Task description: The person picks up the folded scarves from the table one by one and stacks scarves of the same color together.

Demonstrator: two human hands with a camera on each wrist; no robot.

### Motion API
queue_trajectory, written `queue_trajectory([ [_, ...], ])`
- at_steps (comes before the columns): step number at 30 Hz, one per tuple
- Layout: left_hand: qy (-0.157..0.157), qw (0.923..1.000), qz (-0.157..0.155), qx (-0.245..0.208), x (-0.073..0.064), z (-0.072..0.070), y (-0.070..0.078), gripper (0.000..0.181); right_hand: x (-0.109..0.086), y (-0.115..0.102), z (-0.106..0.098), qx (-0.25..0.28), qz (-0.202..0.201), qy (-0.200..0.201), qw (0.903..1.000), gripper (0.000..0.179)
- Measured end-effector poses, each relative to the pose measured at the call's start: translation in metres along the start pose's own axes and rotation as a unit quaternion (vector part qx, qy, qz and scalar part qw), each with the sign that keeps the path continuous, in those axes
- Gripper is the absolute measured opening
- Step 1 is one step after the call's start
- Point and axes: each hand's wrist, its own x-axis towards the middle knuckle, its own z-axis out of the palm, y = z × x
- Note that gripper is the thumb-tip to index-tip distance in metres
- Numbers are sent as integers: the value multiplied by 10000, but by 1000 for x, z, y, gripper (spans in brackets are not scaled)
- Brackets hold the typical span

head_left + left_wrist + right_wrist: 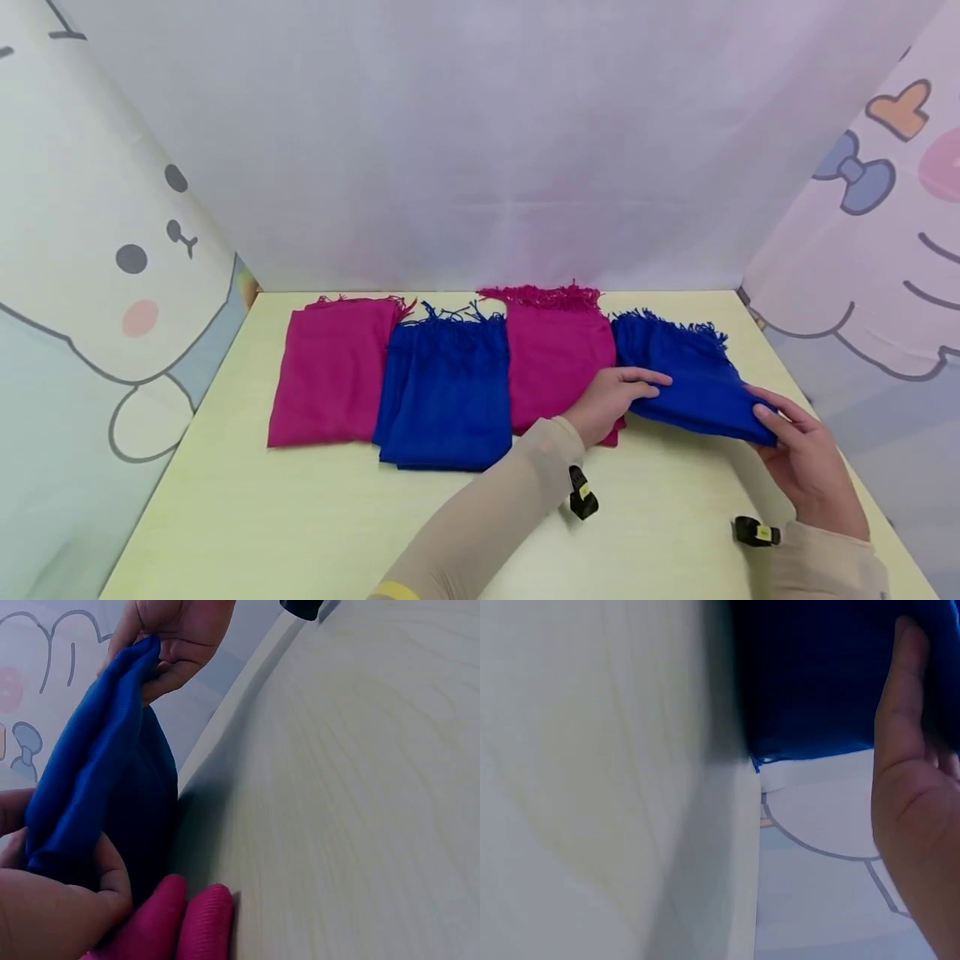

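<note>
At the right end of a row of folded cloths lies a blue fringed scarf [675,358], its near edge raised off the table. My left hand [611,400] pinches that edge at its left corner, thumb and fingers on either side of the fold, as the left wrist view shows. The right corner is gripped by my right hand [806,454]. In the right wrist view the thumb [904,712] lies against the blue cloth [817,682]. Just left of it, a folded magenta scarf [555,358] lies partly behind my left hand.
Further left lie another folded blue scarf [450,392] and a magenta one [333,371], fringes toward the back. All rest on a pale wooden table [300,525]. A white curtain [495,150] stands behind, and printed cartoon panels flank the table. Small black devices [582,493] hang by both wrists.
</note>
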Motion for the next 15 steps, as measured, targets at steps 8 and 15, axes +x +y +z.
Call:
queue_trajectory([
  [8,-702,9935,659,605,-11,-9,20,23,-13,-10,4,205,-530,-654,9962,52],
  [15,-598,9818,1316,1230,-21,-27,29,25,0,-12,30,-169,-1127,-985,9886,49],
])
